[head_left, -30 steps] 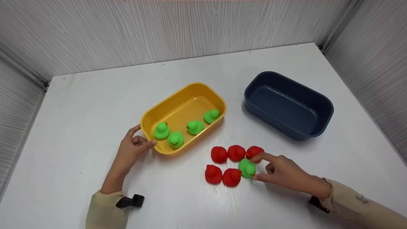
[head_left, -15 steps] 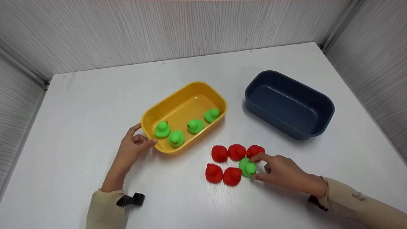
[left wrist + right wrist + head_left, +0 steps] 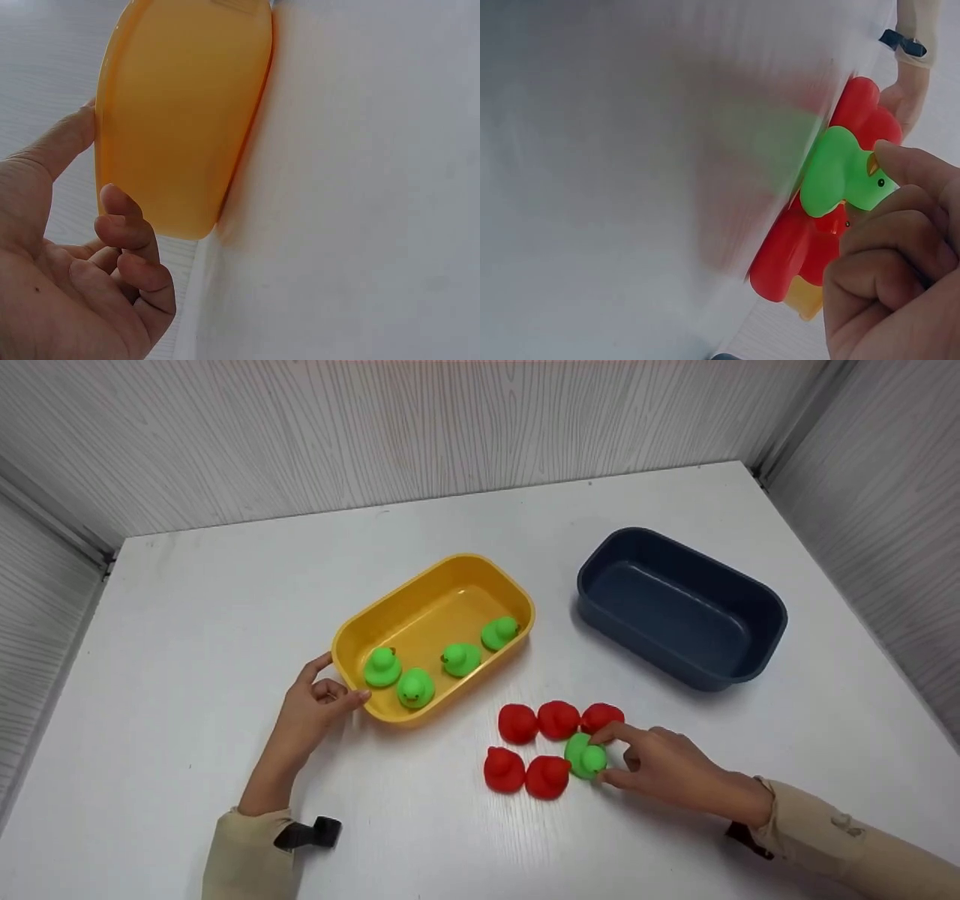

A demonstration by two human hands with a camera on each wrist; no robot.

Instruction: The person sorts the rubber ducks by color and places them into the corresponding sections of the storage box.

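Note:
In the head view, a yellow tub (image 3: 420, 592) holds several green rubber ducks (image 3: 460, 659). My left hand (image 3: 311, 716) grips the tub's near left corner, thumb over the rim and fingers against the outer wall; the left wrist view shows this hand (image 3: 82, 277) against the tub wall (image 3: 180, 120). To the right, my right hand (image 3: 667, 765) pinches a green rubber duck (image 3: 581, 754) between thumb and forefinger. That duck (image 3: 832, 176) sits low among several red rubber ducks (image 3: 548, 776). In the right wrist view, a fingertip of the hand (image 3: 900, 255) touches its beak.
A dark blue tub (image 3: 667, 607), with no ducks in it, stands at the right on the white table (image 3: 225, 585). Pale wood-grain panels (image 3: 420, 435) close off the back and both sides.
My right hand has shifted slightly left, and the green duck's head has edged a little to the right. My left hand and both tubs keep their places.

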